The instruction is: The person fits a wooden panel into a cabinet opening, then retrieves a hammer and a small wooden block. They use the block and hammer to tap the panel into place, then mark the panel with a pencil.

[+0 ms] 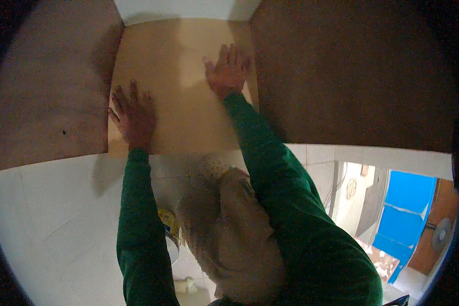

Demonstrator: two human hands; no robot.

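A light tan wooden board [181,102] spans the space between two dark brown panels. My left hand [136,118] rests on its lower left part, palm down with the fingers spread. Higher up, near the board's right edge, my right hand [227,72] lies with its fingers stretched out. Neither hand holds anything. Green sleeves cover both forearms.
The left brown panel [51,86] and right brown panel [352,76] flank the board, with a white surface [183,9] beyond it. White tiles [61,219] show below. A yellow-labelled container [168,222] stands partly behind my left arm. A blue panel [405,204] appears far right.
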